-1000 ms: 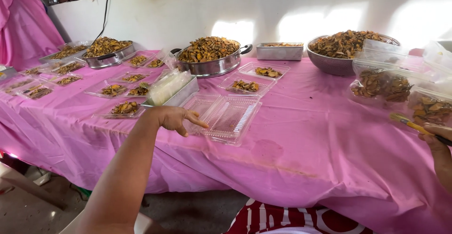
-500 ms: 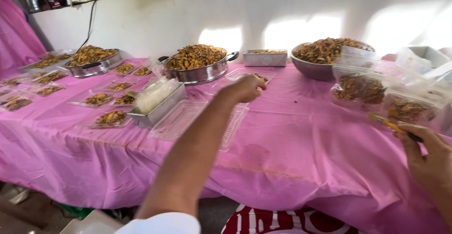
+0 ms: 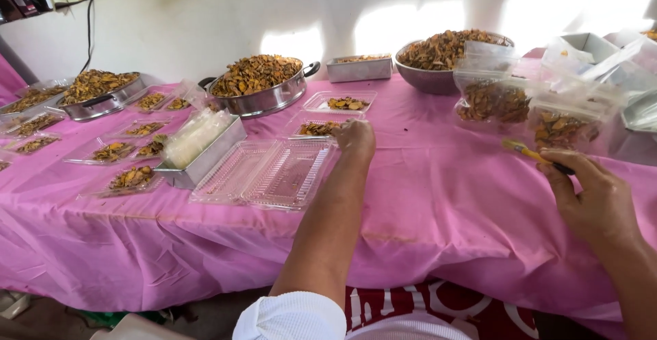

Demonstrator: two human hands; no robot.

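My left hand reaches across the pink tablecloth and touches a small clear tray of brown dried pieces; whether its fingers grip the tray I cannot tell. Just in front of it an open, empty clear clamshell box lies flat. My right hand rests at the table's right side and holds a yellow-handled brush. A second filled clear tray sits farther back.
Metal pans heaped with dried pieces and a large bowl line the wall. A metal tin of stacked clear lids stands left of the clamshell. Several filled trays lie left; clear bags of pieces crowd the right.
My left hand moved right, from the clamshell box to the filled tray behind it. My right hand with the brush has come further into view at the right.
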